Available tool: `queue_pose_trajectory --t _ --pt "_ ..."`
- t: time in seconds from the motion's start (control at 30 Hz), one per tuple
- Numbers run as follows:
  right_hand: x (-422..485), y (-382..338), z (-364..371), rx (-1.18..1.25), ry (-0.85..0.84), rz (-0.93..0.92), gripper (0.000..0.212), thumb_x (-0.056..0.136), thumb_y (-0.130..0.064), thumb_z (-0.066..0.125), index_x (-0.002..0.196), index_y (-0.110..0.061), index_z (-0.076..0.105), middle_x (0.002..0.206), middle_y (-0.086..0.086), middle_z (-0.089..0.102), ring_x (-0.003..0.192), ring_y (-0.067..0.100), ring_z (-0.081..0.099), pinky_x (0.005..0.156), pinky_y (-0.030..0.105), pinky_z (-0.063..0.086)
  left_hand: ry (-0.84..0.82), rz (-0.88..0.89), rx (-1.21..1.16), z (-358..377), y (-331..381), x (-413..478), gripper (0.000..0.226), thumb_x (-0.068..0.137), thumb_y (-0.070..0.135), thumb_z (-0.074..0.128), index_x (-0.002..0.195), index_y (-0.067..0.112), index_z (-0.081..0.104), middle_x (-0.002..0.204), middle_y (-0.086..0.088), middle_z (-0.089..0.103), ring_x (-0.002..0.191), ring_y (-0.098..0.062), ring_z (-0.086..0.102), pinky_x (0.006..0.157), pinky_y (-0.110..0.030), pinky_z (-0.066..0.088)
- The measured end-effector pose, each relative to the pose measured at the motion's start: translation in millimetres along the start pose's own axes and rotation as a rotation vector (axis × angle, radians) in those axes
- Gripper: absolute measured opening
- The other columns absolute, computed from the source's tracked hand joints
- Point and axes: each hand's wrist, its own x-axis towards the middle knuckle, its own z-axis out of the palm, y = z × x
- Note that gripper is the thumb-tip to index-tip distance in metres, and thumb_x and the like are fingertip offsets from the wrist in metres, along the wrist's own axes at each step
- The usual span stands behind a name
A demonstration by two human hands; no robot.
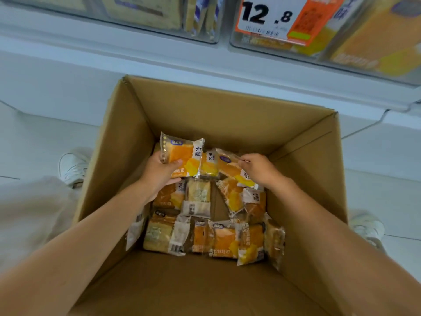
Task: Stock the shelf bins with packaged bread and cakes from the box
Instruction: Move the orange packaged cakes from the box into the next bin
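Note:
An open cardboard box (227,110) stands on the floor below the shelf, with several packaged bread and cake packs (214,236) on its bottom. My left hand (157,174) grips an orange-and-yellow toast pack (182,153), lifted a little above the others. My right hand (259,169) pinches the top edge of a second orange pack (230,167) that lies tilted on the pile. Above, clear shelf bins (319,49) hold the same kind of orange packs, and a bin to the left (159,17) holds paler bread packs.
A price tag reading 12.8 (268,17) hangs on the right bin's front. A white shelf ledge (136,62) runs between the bins and the box. My white shoes (73,167) stand on the pale floor at either side of the box.

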Motion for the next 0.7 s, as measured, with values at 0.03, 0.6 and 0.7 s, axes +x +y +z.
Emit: queue_pose_trajectory --t 0.03,0.6,0.7 --pt "-9 -15 -23 0.106 -0.073 -0.027 0.032 0.101 -0.026 0.05 0.089 0.001 0.065 0.077 0.014 0.059 0.072 0.021 0.052 0.066 0.033 0.038 -0.011 0.019 0.035 3 5 -3 0.032 0.094 0.011 0.063 0.123 0.021 0.053 0.123 -0.003 0.064 0.113 -0.023 0.062 0.085 -0.038 0.056" --pt "-156 -120 -187 -0.023 0.059 -0.18 0.077 0.078 -0.049 0.075 0.144 -0.032 0.04 0.138 -0.017 0.044 0.124 0.0 0.043 0.1 0.023 0.038 -0.697 0.23 0.278 80 130 -100 0.054 0.08 0.033 0.072 0.129 0.019 0.055 0.117 -0.004 0.072 0.107 -0.019 0.069 0.092 -0.04 0.057" --pt "-161 -128 -210 -0.089 0.097 -0.144 0.055 0.075 -0.05 0.078 0.12 -0.026 0.056 0.116 -0.011 0.064 0.104 0.008 0.062 0.088 0.029 0.052 -0.757 0.316 0.344 103 168 -107 0.042 0.078 0.03 0.072 0.116 0.024 0.057 0.115 -0.004 0.072 0.107 -0.02 0.069 0.095 -0.041 0.055"
